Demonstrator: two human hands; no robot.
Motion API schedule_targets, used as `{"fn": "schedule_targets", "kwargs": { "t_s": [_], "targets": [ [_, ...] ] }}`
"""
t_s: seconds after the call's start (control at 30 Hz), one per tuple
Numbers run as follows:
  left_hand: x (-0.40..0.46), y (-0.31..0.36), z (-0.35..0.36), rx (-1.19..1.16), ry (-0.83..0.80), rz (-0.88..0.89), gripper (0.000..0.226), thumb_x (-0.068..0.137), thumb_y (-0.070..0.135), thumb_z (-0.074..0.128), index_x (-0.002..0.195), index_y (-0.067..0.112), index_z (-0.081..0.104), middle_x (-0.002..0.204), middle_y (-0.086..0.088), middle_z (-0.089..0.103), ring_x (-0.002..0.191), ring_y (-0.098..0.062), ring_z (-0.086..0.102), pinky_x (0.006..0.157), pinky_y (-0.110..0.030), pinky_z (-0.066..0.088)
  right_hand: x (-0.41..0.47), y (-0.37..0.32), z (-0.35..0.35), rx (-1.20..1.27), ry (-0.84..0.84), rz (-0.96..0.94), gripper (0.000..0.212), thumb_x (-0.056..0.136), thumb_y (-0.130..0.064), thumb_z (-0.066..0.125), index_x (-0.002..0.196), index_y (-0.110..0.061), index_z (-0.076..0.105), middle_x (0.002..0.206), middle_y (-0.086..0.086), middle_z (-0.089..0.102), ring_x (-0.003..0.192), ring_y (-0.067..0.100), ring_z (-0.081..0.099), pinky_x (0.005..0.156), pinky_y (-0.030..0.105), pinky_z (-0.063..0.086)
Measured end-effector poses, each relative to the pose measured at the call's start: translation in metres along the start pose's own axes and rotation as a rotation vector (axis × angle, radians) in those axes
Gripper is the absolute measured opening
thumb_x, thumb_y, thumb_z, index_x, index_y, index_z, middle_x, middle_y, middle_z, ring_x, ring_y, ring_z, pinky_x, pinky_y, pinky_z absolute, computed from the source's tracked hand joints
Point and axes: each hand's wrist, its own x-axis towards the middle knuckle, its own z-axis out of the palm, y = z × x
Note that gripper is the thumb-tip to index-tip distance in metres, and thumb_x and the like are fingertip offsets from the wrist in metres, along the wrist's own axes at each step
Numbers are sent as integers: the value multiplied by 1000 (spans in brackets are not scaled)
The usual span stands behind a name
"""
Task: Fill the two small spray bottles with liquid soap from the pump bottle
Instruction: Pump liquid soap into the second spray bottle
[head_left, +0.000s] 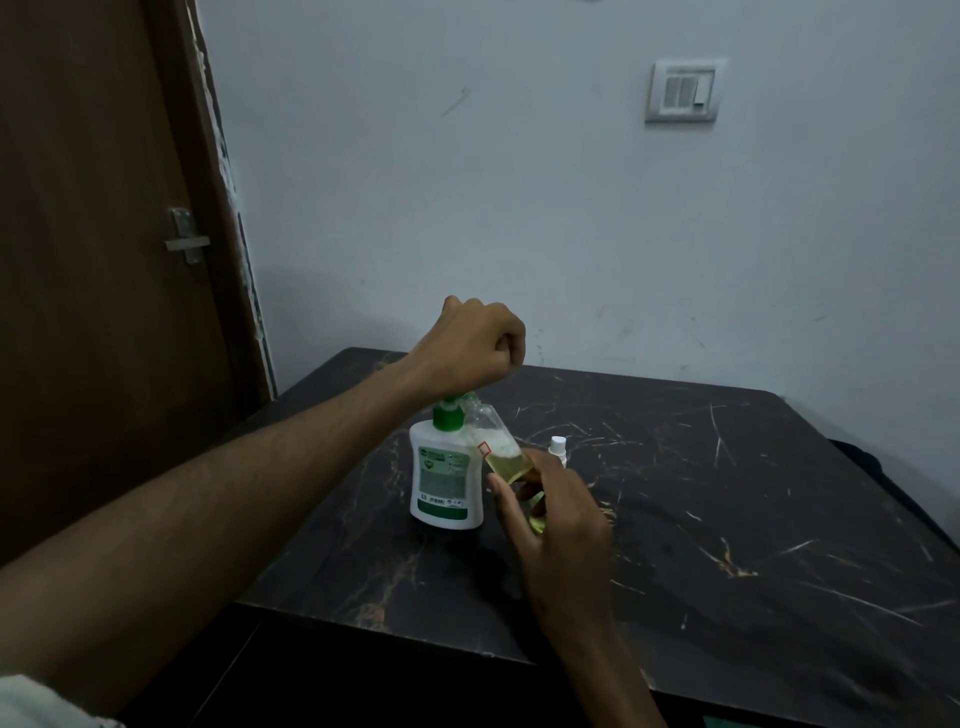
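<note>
The left hand is curled into a fist on top of the pump bottle, which stands on the dark table. The right hand holds a small spray bottle tilted, mouth seemingly under the spout. Another small bottle stands just behind.

You have two hands in view: your left hand and your right hand. One pump bottle stands on one table. You can count two small spray bottles: one clear bottle partly filled with yellowish liquid, and a second bottle of which only a white top shows behind your right hand. On the wall there is one switch plate. At the left there is one door with one latch.
</note>
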Motion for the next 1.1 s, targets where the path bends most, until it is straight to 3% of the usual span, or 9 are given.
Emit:
{"fn": "schedule_targets", "kwargs": {
  "t_s": [0.47, 0.83, 1.0, 1.1],
  "targets": [
    [-1, 2, -1, 20, -13, 4, 34, 76, 4, 49, 77, 21, 79, 64, 20, 67, 60, -1, 63, 95, -52, 54, 0, 1, 0, -4, -7, 11, 32, 97, -45, 60, 122, -24, 62, 105, -8, 65, 86, -2, 56, 73, 6, 44],
    [2, 1, -1, 25, -24, -4, 35, 77, 2, 50, 79, 22, 79, 67, 13, 73, 63, -4, 67, 96, -52, 54, -1, 0, -1, -8, -7, 7, 36, 97, -47, 57, 123, -22, 62, 107, -6, 66, 88, -3, 55, 74, 5, 44],
    [0, 2, -4, 45, -36, 1, 34, 76, 1, 52, 79, 21, 79, 67, 13, 72, 60, -3, 64, 96, -51, 54, -1, 0, -1, -8, 5, 7, 34, 97, -46, 60, 123, -23, 62, 105, -6, 65, 87, -1, 56, 72, 14, 51],
    [2, 2, -6, 64, -32, 14, 31, 75, 3, 53, 79, 22, 78, 66, 14, 69, 61, -3, 63, 98, -52, 53, -1, -2, -2, -18, 12, -1, 34, 95, -43, 61, 121, -19, 65, 104, -4, 68, 86, -3, 54, 73, 2, 42]
  ]
}}
